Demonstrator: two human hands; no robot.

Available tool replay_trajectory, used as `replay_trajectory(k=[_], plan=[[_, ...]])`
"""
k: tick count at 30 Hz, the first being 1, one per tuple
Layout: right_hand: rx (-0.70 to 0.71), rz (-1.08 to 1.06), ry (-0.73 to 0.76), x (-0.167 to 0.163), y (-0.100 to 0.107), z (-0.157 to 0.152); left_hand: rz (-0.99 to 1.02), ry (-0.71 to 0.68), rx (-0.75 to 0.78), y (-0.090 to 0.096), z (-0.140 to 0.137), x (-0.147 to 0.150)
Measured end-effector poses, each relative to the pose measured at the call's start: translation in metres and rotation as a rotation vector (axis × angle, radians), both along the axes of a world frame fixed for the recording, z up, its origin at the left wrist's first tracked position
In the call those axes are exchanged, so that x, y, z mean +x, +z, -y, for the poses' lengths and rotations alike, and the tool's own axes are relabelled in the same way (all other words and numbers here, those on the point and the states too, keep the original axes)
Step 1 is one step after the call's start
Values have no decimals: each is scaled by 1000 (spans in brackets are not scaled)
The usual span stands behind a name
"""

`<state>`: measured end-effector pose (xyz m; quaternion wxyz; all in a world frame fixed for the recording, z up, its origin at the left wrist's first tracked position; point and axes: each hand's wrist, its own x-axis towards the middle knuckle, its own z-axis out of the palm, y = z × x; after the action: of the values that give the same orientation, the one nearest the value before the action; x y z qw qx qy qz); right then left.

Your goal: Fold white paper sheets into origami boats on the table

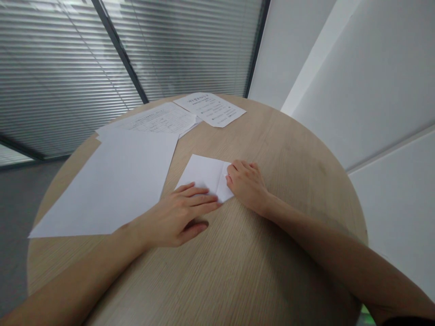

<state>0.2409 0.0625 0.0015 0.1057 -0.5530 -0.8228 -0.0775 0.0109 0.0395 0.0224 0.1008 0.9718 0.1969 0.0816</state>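
A small folded sheet of white paper lies on the round wooden table, with a crease running across it near its right side. My left hand rests with fingers stretched out over the paper's near edge. At the right edge, my right hand has its fingers curled in and closed on the paper. Its fingertips hide that edge, so how the paper is folded there cannot be seen.
Left of my hands lies a large blank white sheet, partly over printed papers. Another printed sheet sits at the table's far edge. Beyond are window blinds and a white wall.
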Motion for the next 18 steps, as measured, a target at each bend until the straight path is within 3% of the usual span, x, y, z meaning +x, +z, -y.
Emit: replay_trajectory(k=[18], plan=[[-32, -15, -38, -1, 0, 2, -33, 42, -24, -3, 2, -1]])
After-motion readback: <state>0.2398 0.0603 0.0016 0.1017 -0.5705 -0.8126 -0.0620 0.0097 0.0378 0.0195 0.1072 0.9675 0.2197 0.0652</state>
